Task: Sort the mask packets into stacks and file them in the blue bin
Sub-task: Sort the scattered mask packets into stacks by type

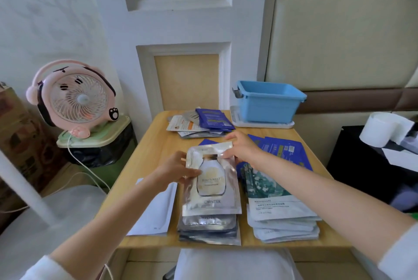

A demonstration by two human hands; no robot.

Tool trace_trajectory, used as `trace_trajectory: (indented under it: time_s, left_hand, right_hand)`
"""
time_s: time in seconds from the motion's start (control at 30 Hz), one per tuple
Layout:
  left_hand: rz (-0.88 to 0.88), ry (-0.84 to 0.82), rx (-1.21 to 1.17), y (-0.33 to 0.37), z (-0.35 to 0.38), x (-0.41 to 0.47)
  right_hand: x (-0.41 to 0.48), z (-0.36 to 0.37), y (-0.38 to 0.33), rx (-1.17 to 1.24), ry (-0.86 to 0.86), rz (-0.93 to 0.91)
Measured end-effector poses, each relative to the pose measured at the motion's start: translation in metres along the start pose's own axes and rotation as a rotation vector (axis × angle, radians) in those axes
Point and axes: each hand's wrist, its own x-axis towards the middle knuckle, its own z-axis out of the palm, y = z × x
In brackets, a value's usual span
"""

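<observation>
Showing a wooden table (158, 144) with the blue bin (269, 102) at its far right corner, packet stacks (280, 216) along the near edge, and left hand (174, 170) and right hand (241, 146) grasping a silver packet (211, 189).

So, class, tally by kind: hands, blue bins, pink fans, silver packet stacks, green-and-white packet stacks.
Hands: 2, left hand and right hand
blue bin: 1
pink fan: 1
silver packet stack: 1
green-and-white packet stack: 1
Total: 6
</observation>
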Motion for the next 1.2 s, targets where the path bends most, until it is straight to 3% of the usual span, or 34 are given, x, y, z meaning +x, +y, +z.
trace_trajectory:
  time_s: [0.07,0.13,0.17,0.23,0.3,0.4,0.47,0.53,0.6,0.67,0.73,0.77,0.93,1.07,1.2]
  left_hand:
    - [-0.035,0.065,0.34,-0.006,0.004,0.0]
    - [0.111,0.169,0.789,-0.015,0.01,0.0]
    - [0.23,0.166,0.884,-0.017,0.014,-0.002]
    - [0.359,-0.028,0.892,-0.02,0.02,-0.003]
    - [0.344,-0.204,0.93,-0.024,0.027,-0.004]
    - [0.347,-0.21,1.029,-0.027,0.034,0.001]
    - [0.342,-0.259,1.074,-0.023,0.033,0.002]
    - [0.263,-0.377,0.975,-0.01,0.021,0.008]
    - [0.183,-0.413,0.686,0.008,0.001,0.029]
    - [0.244,-0.073,0.55,0.019,-0.025,0.068]
    - [0.306,0.354,0.681,0.019,-0.05,0.112]
    - [0.298,0.452,0.785,0.015,-0.06,0.131]
    - [0.237,0.464,1.26,-0.022,-0.083,0.205]
    - [0.382,0.565,1.352,-0.037,-0.083,0.223]
    - [0.611,0.686,1.295,-0.007,-0.098,0.206]
  right_hand:
    - [-0.003,0.004,0.0,-0.203,-0.033,-0.056]
    - [-0.006,0.008,0.003,-0.431,-0.074,-0.137]
    - [-0.007,0.009,0.004,-0.511,-0.09,-0.167]
    - [-0.008,0.01,0.007,-0.594,-0.113,-0.194]
    - [-0.007,0.012,0.009,-0.67,-0.116,-0.216]
    - [-0.007,0.015,0.007,-0.724,-0.092,-0.35]
    - [-0.008,0.018,0.002,-0.678,-0.213,-0.412]
    - [-0.006,0.021,-0.001,-0.734,-0.344,-0.409]
    - [0.001,0.019,-0.001,-0.76,-0.345,-0.409]
    - [0.012,0.015,-0.003,-0.67,-0.283,-0.416]
    - [0.025,0.009,-0.007,-0.582,-0.193,-0.414]
    - [0.032,0.006,-0.008,-0.547,-0.15,-0.4]
    - [0.07,-0.005,0.001,-0.532,-0.053,-0.346]
    - [0.088,-0.011,0.008,-0.477,-0.004,-0.305]
    - [0.102,-0.011,0.002,-0.421,0.033,-0.294]
